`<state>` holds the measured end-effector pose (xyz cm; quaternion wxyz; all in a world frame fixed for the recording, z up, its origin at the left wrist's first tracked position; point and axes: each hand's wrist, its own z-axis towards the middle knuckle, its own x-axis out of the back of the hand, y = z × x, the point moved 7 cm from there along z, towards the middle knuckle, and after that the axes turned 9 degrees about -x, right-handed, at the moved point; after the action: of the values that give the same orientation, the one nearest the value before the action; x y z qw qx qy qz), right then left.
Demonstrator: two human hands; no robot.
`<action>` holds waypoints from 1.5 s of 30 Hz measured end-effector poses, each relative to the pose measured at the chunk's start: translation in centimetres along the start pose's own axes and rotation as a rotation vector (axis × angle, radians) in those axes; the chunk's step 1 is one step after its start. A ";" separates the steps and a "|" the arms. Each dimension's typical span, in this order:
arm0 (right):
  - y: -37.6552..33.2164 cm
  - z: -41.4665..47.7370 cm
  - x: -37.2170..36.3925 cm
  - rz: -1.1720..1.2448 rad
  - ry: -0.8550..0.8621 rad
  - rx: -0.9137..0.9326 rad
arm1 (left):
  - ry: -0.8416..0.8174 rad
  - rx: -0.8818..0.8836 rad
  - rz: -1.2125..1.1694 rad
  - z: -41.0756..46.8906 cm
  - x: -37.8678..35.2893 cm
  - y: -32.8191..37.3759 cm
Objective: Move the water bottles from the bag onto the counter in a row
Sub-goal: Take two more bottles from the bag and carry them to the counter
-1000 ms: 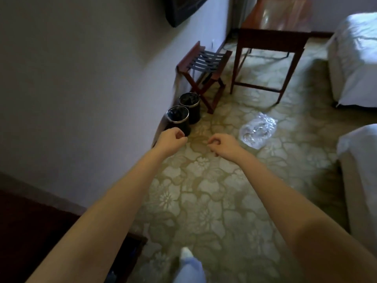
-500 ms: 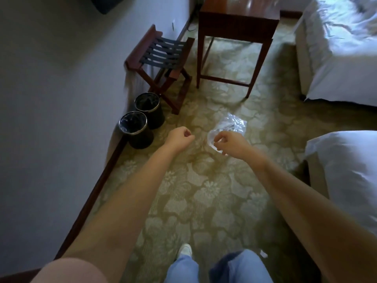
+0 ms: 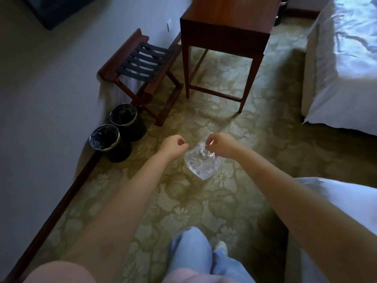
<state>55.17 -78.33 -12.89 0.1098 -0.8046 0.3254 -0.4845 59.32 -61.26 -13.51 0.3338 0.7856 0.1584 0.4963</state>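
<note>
Bag-grabbing time, I'd say. The clear plastic bag (image 3: 201, 163) lies on the patterned carpet (image 3: 183, 201) at frame centre, crinkly and see-through, with glints inside that are probably bottles, hard to tell. The right hand (image 3: 221, 145) is curled with fingertips pinched at its top edge; whether it's gripping the plastic I can't tell. The left hand (image 3: 173, 144) is a loose empty fist just beside it. Best bet: gather the mouth with both hands so nothing spills, then head for the wooden tabletop (image 3: 230, 15) up top.
</note>
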 end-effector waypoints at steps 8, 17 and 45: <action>5.5 12.8 8.4 -0.158 -0.051 -0.002 | -0.051 0.096 0.005 14.8 -4.8 3.6; 4.9 25.3 16.0 -0.450 -0.228 0.109 | -0.101 0.229 -0.062 27.3 -4.8 7.3; 11.6 44.5 -9.9 -0.872 -0.766 0.562 | 0.594 0.975 -0.555 25.1 -28.6 -12.8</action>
<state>85.01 -87.15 -48.14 0.2176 -0.9195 -0.2332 -0.2299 69.50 -77.73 -48.67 -0.0044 0.6059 0.6499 0.4588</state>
